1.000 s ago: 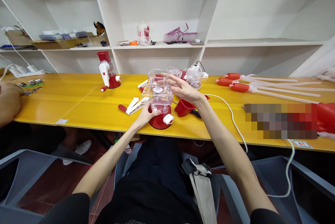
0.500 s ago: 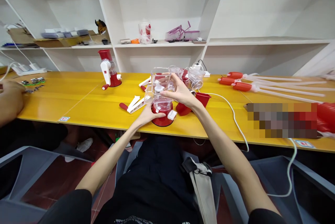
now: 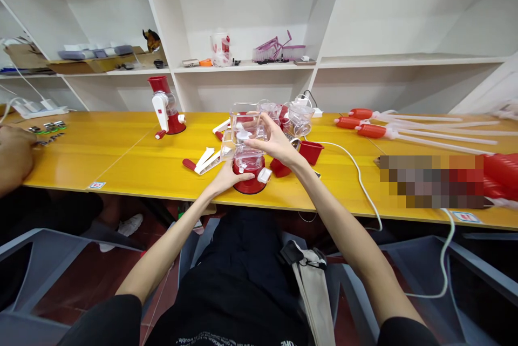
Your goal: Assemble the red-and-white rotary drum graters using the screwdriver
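Clear housing [image 3: 242, 129] in grip of right hand [image 3: 278, 144], red base [image 3: 249, 185] in left hand [image 3: 225, 178], "trouble" on black shirt [image 3: 226, 305]

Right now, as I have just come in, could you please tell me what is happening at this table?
A person steadies a red base with the left hand, while the right hand holds the clear plastic body above it. Whether the two are locked together, I cannot tell. A white crank lies to the left, and a similar red-and-white device stands farther left on the yellow table.
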`<act>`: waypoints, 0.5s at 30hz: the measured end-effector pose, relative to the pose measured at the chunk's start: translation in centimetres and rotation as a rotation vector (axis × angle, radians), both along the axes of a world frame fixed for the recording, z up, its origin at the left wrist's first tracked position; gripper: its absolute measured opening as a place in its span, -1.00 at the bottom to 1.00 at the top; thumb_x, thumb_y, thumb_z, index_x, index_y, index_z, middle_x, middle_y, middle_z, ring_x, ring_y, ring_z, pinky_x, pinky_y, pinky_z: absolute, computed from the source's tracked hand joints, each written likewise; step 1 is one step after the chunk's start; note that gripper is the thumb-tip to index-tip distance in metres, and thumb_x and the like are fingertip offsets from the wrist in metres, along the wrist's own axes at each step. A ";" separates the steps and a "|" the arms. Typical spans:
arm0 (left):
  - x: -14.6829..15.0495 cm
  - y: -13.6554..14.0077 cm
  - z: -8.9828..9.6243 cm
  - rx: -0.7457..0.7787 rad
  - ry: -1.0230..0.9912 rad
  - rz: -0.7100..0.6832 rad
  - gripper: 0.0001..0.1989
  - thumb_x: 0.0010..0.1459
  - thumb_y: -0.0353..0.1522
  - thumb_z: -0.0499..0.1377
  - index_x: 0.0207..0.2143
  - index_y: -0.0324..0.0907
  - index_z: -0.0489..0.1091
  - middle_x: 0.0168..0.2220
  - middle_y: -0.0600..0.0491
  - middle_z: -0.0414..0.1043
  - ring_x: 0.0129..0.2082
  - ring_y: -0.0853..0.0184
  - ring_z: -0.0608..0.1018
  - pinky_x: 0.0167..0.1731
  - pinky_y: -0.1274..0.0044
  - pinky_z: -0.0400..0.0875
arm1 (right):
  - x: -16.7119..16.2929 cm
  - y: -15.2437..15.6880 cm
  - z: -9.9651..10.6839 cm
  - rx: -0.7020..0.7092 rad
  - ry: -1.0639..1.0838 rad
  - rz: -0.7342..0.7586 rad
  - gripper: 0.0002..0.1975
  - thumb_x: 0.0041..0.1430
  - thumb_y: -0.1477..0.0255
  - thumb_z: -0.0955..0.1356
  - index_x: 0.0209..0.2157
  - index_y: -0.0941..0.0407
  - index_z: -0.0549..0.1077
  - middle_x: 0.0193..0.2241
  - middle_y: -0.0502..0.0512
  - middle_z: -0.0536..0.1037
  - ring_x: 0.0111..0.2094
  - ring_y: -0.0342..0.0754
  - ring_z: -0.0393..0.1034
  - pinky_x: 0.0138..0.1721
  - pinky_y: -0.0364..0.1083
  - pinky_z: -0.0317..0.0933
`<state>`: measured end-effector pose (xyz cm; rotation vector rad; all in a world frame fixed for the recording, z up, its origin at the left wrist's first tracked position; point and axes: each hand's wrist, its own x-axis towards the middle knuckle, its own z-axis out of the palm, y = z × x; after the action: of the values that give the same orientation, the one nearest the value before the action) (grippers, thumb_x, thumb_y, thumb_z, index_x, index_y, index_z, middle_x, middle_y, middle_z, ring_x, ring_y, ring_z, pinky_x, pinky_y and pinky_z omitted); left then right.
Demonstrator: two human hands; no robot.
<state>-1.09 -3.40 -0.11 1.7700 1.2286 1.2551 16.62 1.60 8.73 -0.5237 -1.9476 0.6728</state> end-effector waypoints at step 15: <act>0.3 0.2 0.2 0.005 -0.036 0.032 -0.17 -0.10 -0.22 0.42 0.22 -0.23 0.25 0.26 -0.21 0.32 0.28 0.03 0.37 0.32 0.17 0.16 | 0.2 0.3 -0.3 -0.156 0.115 0.176 -0.40 -0.05 0.11 0.52 0.02 0.00 0.41 0.05 0.09 0.52 0.14 0.09 0.37 0.27 0.18 0.17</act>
<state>-0.77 -3.24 0.10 1.7305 1.2395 1.3037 16.78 1.93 8.42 -0.4013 -1.8561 0.9518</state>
